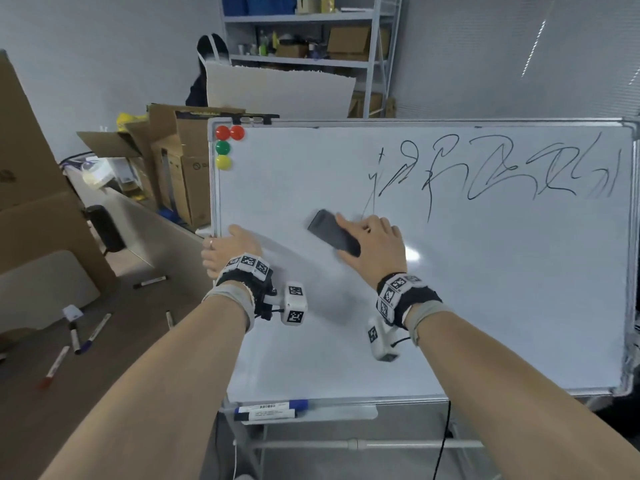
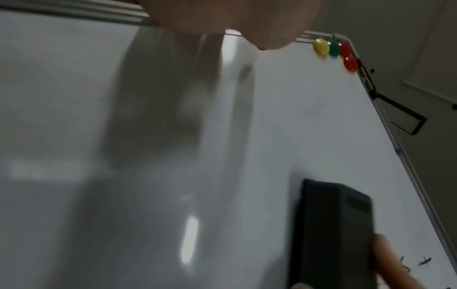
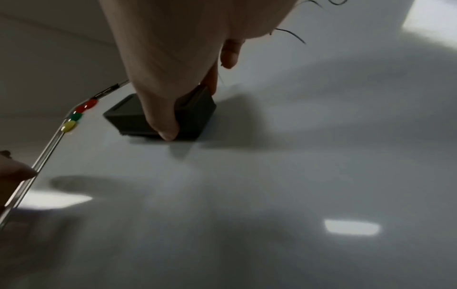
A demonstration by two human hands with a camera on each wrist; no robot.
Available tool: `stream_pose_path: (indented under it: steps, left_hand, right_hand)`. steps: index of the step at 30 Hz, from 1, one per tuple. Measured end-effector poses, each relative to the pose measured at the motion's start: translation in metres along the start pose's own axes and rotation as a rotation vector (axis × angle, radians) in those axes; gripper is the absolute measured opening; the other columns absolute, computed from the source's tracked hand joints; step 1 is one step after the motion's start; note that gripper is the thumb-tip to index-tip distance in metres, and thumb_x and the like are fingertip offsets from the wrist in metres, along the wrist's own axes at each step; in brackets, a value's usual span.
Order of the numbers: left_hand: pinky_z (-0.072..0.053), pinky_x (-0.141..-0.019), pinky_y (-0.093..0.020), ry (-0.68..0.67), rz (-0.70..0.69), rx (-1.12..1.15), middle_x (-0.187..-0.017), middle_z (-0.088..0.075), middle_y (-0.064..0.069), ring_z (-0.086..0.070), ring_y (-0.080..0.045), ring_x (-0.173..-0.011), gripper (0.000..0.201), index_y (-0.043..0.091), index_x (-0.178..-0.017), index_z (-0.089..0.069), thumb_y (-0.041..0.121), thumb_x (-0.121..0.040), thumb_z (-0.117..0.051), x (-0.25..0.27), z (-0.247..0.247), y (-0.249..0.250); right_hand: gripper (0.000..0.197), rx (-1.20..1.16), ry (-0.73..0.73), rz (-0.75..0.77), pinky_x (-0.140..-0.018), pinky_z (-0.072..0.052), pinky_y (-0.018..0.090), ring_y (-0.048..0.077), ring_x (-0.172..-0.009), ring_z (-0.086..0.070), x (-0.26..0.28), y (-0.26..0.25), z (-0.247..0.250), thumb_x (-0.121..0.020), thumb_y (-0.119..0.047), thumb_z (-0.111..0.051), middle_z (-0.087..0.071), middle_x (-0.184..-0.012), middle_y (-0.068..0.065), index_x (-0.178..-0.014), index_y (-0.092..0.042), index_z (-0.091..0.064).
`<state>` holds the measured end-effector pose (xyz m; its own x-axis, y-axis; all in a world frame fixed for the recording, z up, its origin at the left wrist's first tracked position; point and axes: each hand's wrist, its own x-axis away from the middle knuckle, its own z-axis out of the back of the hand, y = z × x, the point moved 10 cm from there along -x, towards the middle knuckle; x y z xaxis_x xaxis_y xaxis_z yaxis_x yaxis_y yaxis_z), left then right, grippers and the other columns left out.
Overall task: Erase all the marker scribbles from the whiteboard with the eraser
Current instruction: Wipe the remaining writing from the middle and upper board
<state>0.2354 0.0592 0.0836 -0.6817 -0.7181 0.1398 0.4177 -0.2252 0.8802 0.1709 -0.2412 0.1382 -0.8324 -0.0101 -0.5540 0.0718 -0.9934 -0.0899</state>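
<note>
A whiteboard [image 1: 485, 306] on a stand fills the middle of the head view. Black marker scribbles [image 1: 491, 171] run across its upper right; a thin line trails down to just above my right hand. My right hand [image 1: 374, 244] grips a dark grey eraser [image 1: 330, 232] and presses it flat on the board, left of the scribbles. The right wrist view shows thumb and fingers pinching the eraser [image 3: 138, 117] by its sides. My left hand [image 1: 225, 251] grips the board's left edge, thumb on the front face. The eraser [image 2: 331, 234] also shows in the left wrist view.
Four round magnets [image 1: 227, 143], red, green and yellow, sit in the board's top left corner. Two markers [image 1: 270, 410] lie in the tray under the board. Several markers [image 1: 79, 337] lie on the brown surface at left, beside cardboard boxes [image 1: 173, 161]. A shelf [image 1: 304, 36] stands behind.
</note>
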Motion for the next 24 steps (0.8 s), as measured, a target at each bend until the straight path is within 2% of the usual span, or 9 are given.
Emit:
stream_pose_path:
  steps: [3, 6, 9, 11, 13, 18, 19, 22, 24]
  left_hand:
    - [-0.021, -0.118, -0.047, 0.105, -0.022, 0.018, -0.145, -0.045, -0.013, -0.038, -0.031, -0.136, 0.059, 0.007, -0.141, -0.041, 0.038, -0.091, -0.05, 0.014, 0.007, 0.007]
    - [-0.015, -0.122, -0.047, 0.181, -0.284, 0.007, -0.157, -0.032, -0.008, -0.026, -0.026, -0.147, 0.067, 0.008, -0.148, -0.035, 0.034, -0.089, -0.055, 0.034, 0.01, 0.041]
    - [-0.012, -0.124, -0.045, 0.063, -0.547, -0.006, -0.164, -0.016, -0.007, -0.013, -0.024, -0.153, 0.074, 0.01, -0.155, -0.022, 0.036, -0.092, -0.051, 0.059, -0.012, 0.074]
    - [-0.007, -0.124, -0.044, -0.013, -0.565, -0.006, -0.166, -0.008, -0.005, -0.004, -0.023, -0.154, 0.078, 0.013, -0.158, -0.015, 0.039, -0.094, -0.05, 0.066, -0.026, 0.079]
    - [-0.003, -0.124, -0.044, -0.058, -0.523, -0.032, -0.167, -0.001, -0.004, 0.002, -0.022, -0.154, 0.083, 0.014, -0.159, -0.009, 0.045, -0.094, -0.049, 0.068, -0.036, 0.075]
    - [-0.002, -0.124, -0.047, -0.06, -0.432, -0.08, -0.167, 0.005, -0.009, 0.005, -0.025, -0.154, 0.1, 0.012, -0.159, -0.002, 0.065, -0.089, -0.049, 0.054, -0.041, 0.059]
    - [-0.002, -0.124, -0.047, -0.035, -0.416, -0.098, -0.167, 0.006, -0.01, 0.005, -0.026, -0.154, 0.105, 0.012, -0.159, -0.002, 0.069, -0.086, -0.051, 0.05, -0.041, 0.054]
    - [-0.005, -0.123, -0.049, 0.006, -0.423, -0.106, -0.166, 0.004, -0.013, 0.004, -0.027, -0.154, 0.114, 0.014, -0.159, -0.003, 0.076, -0.079, -0.055, 0.048, -0.04, 0.045]
    - [-0.007, -0.123, -0.049, 0.018, -0.435, -0.1, -0.166, 0.002, -0.013, 0.002, -0.028, -0.154, 0.116, 0.014, -0.159, -0.003, 0.077, -0.077, -0.054, 0.052, -0.043, 0.046]
  right_hand:
    - [0.069, -0.005, 0.122, -0.165, -0.087, -0.04, 0.04, 0.028, -0.101, -0.049, -0.021, 0.032, 0.032, -0.086, -0.056, -0.061, -0.053, -0.112, 0.007, -0.148, -0.04, -0.037]
    - [0.069, 0.002, 0.199, -0.316, -0.091, -0.04, 0.042, 0.031, -0.106, -0.049, -0.037, 0.068, 0.061, -0.087, -0.056, -0.059, -0.053, -0.116, 0.009, -0.149, -0.042, -0.033]
    - [0.07, 0.007, 0.253, -0.453, -0.094, -0.039, 0.044, 0.034, -0.11, -0.048, -0.042, 0.101, 0.08, -0.087, -0.055, -0.058, -0.052, -0.121, 0.012, -0.15, -0.04, -0.031]
    - [0.071, -0.014, 0.287, -0.509, -0.093, -0.039, 0.044, 0.035, -0.109, -0.048, -0.039, 0.106, 0.081, -0.087, -0.052, -0.06, -0.051, -0.122, 0.014, -0.151, -0.039, -0.032]
    - [0.071, -0.075, 0.285, -0.439, -0.091, -0.041, 0.041, 0.033, -0.106, -0.047, -0.035, 0.086, 0.069, -0.085, -0.049, -0.065, -0.051, -0.117, 0.013, -0.15, -0.04, -0.035]
    - [0.067, -0.02, 0.071, 0.072, -0.083, -0.046, 0.038, 0.025, -0.096, -0.048, -0.017, 0.015, 0.023, -0.084, -0.046, -0.071, -0.053, -0.106, 0.003, -0.146, -0.037, -0.046]
    - [0.067, 0.017, 0.086, 0.05, -0.083, -0.045, 0.037, 0.025, -0.097, -0.05, -0.019, 0.024, 0.028, -0.084, -0.046, -0.072, -0.054, -0.107, 0.003, -0.146, -0.037, -0.046]
    - [0.068, -0.016, 0.207, -0.344, -0.09, -0.044, 0.041, 0.031, -0.106, -0.048, -0.021, 0.091, 0.055, -0.087, -0.05, -0.063, -0.053, -0.117, 0.008, -0.149, -0.04, -0.036]
    - [0.069, -0.043, 0.265, -0.523, -0.093, -0.044, 0.043, 0.033, -0.108, -0.046, -0.017, 0.118, 0.065, -0.087, -0.051, -0.059, -0.052, -0.121, 0.011, -0.15, -0.04, -0.033]
